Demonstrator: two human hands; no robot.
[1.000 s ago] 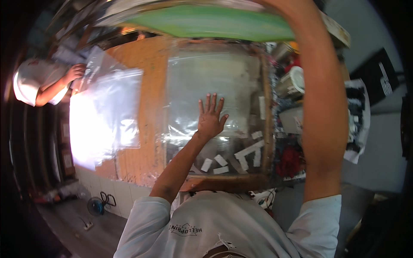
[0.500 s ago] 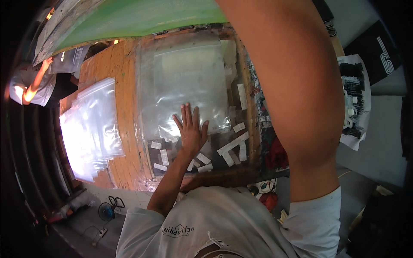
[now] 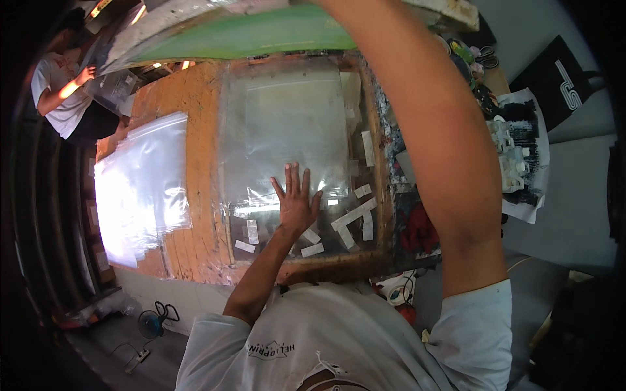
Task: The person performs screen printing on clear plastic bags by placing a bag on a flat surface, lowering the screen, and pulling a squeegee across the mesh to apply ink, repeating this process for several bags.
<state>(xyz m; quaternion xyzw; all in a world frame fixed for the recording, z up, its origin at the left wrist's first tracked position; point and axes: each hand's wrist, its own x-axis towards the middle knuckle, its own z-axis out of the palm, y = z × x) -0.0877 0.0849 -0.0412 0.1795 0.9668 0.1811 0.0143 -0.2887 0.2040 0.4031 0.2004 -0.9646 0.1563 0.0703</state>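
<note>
My left hand (image 3: 298, 201) lies flat, fingers spread, over the lower edge of a clear plastic bag (image 3: 293, 124). The bag rests on the work board, with a zip-like strip across its far end. Above the board a green mesh screen (image 3: 254, 34) in a pale frame is tilted up. My right arm (image 3: 433, 124) stretches up and across to the far edge of the picture, close to the screen's frame; its hand is out of the picture. Pieces of white tape (image 3: 352, 218) stick to the board around my left hand.
A shiny stack of clear plastic bags (image 3: 147, 189) lies on the wooden table (image 3: 201, 143) at left. On the right are ink-stained paper (image 3: 538, 137), white bottles (image 3: 515, 159), scissors (image 3: 486, 57) and a red cloth (image 3: 420, 228). Another person (image 3: 62, 91) stands at far left.
The view has shifted, showing more of the screen's frame and the other person. My left hand stays spread on the bag, which looks flatter; my right arm stays stretched toward the screen.
</note>
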